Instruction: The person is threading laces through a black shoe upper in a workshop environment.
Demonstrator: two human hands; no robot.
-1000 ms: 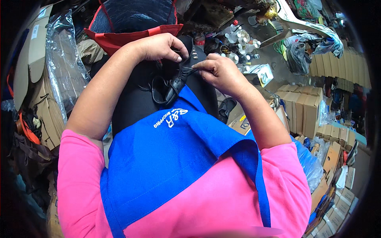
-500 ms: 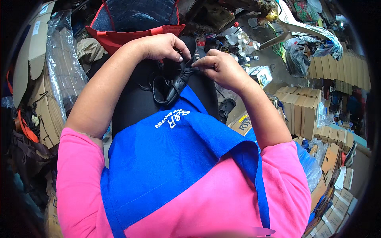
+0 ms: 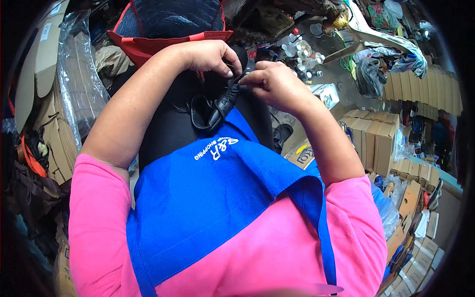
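A black lace-up shoe [image 3: 216, 110] rests on my lap, its opening toward me and its laced front pointing away. My left hand [image 3: 212, 57] is bent over the far end of the shoe, thumb and fingers pinched together. What lies between those fingertips is too small and dark to make out. From the other side, my right hand [image 3: 277, 85] is closed, with thumb and forefinger gripping the shoe near its lacing. The fingertips of both hands nearly meet. A blue apron [image 3: 198, 183] reaches under the near end of the shoe.
Beyond my knees stands an open red bag [image 3: 163, 43] with a silvery lining. Several bottles [image 3: 303, 52] stand at the far right. Stacked cardboard boxes [image 3: 372, 141] are on the right, and plastic-wrapped cardboard [image 3: 79, 84] leans at the left. Another dark shoe [image 3: 282, 136] lies beside my right leg.
My left hand has shifted slightly right, closer to my right hand. The front of the shoe has turned a little, and both hands stay at it.
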